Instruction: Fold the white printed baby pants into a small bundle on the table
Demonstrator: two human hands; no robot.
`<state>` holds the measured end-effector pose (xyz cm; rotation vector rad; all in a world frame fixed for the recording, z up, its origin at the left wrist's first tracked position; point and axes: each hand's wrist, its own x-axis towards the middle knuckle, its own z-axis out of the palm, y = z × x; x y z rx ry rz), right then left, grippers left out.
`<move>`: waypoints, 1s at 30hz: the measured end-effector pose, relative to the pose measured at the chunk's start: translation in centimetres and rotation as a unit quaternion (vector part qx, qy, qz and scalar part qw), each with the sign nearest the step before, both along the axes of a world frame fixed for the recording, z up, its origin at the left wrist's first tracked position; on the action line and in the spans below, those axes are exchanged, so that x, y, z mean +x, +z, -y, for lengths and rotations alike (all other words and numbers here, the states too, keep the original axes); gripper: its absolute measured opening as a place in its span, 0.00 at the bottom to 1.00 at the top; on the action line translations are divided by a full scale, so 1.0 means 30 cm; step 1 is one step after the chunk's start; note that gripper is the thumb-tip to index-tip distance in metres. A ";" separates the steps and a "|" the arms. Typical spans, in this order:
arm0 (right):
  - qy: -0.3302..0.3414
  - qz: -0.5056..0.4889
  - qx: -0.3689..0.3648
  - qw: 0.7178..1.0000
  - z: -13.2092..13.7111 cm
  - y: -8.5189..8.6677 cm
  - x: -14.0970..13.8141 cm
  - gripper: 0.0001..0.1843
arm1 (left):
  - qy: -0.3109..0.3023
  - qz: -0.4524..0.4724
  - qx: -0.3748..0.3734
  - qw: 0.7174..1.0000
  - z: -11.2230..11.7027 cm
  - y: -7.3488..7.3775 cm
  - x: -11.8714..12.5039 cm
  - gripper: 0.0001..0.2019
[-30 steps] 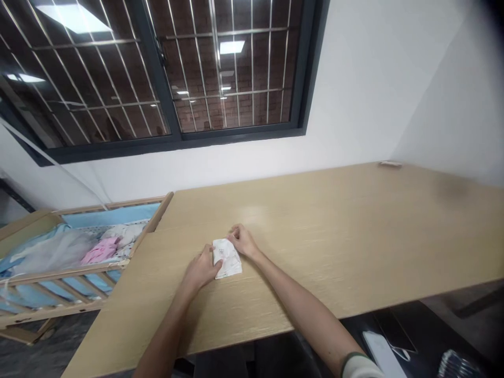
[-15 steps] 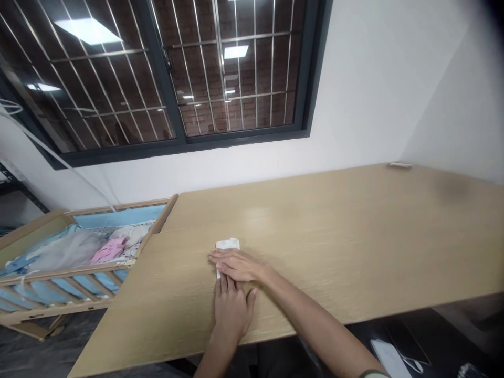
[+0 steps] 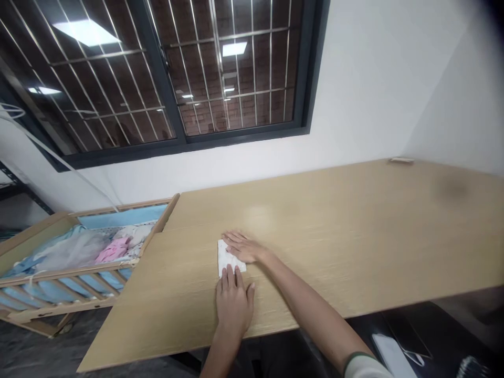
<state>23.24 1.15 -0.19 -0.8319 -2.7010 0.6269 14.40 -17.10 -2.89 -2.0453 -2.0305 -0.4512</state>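
Note:
A small white folded sheet, tissue or thin cloth, lies flat on the wooden table. My left hand lies palm down at its near edge, fingertips resting on it and fingers stretched forward. Across the sheet's upper right corner rests my right hand, flat with fingers extended to the left; it covers that corner. Both hands are open, and neither grips the sheet.
A wooden crib with blue lining and a pink cloth adjoins the table's left side. A small flat object sits at the far right corner. Below the front edge lies a white rectangular device with a cable. A barred window is behind.
My right hand has slid away from me and slightly right, off the left hand's fingertips, uncovering more of the white sheet. My left hand stays nearly in place.

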 end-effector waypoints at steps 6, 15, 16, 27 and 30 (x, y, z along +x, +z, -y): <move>-0.116 -0.087 0.028 0.989 -0.011 -0.043 0.006 0.34 | -0.015 0.112 -0.007 0.994 -0.056 0.045 -0.151 0.23; -0.187 -0.101 0.092 0.973 0.049 -0.007 0.012 0.15 | 0.076 0.091 -0.157 0.981 -0.143 0.129 -0.228 0.17; -0.187 -0.091 0.095 0.973 0.062 0.004 0.009 0.14 | 0.073 0.093 -0.160 0.980 -0.142 0.136 -0.220 0.16; -0.124 -0.118 -0.082 0.982 0.516 0.083 -0.132 0.12 | 0.023 0.228 -0.186 0.955 0.281 0.156 -0.519 0.17; -0.117 -0.204 -0.243 0.941 0.705 0.047 -0.227 0.12 | 0.069 0.311 -0.188 0.929 0.488 0.158 -0.669 0.22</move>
